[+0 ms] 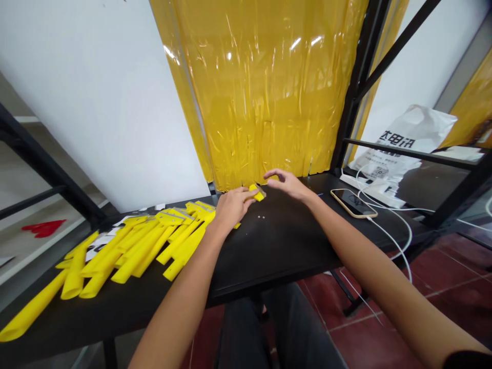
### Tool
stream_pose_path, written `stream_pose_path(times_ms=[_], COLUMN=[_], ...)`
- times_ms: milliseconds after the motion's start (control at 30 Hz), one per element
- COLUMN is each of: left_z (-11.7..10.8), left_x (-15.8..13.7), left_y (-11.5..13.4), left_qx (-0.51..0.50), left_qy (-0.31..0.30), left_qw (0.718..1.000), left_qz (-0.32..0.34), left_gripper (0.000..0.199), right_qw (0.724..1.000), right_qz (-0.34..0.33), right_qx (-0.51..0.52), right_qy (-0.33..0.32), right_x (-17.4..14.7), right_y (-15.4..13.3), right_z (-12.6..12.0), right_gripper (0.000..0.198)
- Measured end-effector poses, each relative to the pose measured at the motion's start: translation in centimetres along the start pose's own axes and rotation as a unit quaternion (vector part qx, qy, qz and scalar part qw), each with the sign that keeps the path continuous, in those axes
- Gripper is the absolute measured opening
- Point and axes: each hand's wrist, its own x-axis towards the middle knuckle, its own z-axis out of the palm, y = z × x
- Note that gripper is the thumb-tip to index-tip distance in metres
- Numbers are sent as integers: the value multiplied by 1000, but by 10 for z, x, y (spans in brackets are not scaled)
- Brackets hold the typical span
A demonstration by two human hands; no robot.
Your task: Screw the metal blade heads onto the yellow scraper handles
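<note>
My left hand (233,207) is closed on a yellow plastic tool (257,193), whose end with a greyish metal piece sticks out past the fingers; most of its handle is hidden. Just to the right, my right hand (287,184) is raised with the fingers apart and nothing in them. Two tiny shiny bits (261,217) lie on the black table (284,246) below the hands. Left of my left forearm is a pile of similar yellow tools (142,243) with tube-like handles, several with flat metal blades at the far end.
A phone (353,203) with a white cable (392,238) lies on the right of the table. Behind it stands a white plastic bag (407,148). Black frame posts (359,77) rise at the back right. Yellow plastic sheeting (269,92) and a white panel (103,92) stand behind the table.
</note>
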Motion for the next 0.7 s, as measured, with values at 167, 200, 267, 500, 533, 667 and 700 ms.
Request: stream_pose_path(times_ms=[167, 200, 267, 500, 533, 667, 700], left_z=[13, 15, 17, 18, 18, 17, 16], left_x=[1, 1, 1, 2, 2, 2, 2], left_y=[-21, -25, -30, -39, -40, -42, -42], left_qx=[76, 82, 91, 90, 90, 113, 125], left_qy=[-56, -67, -82, -62, -57, -50, -52], left_qw=[995, 994, 992, 993, 993, 990, 989], left_qz=[22, 30, 44, 52, 54, 66, 66], left_gripper=[30, 31, 33, 40, 42, 42, 40], right_qw=[980, 978, 975, 958, 957, 951, 948], right_qz=[-26, -26, -26, -66, -71, -76, -74], right_qx=[-129, -134, -140, -197, -202, -236, -249], right_qy=[-151, -160, -168, -197, -194, -182, -183], right_x=[-6, -6, -5, -6, -6, -8, -8], right_y=[17, 22, 30, 37, 36, 32, 31], right_z=[15, 17, 20, 20, 20, 20, 19], right_gripper=[79, 82, 87, 94, 94, 92, 91])
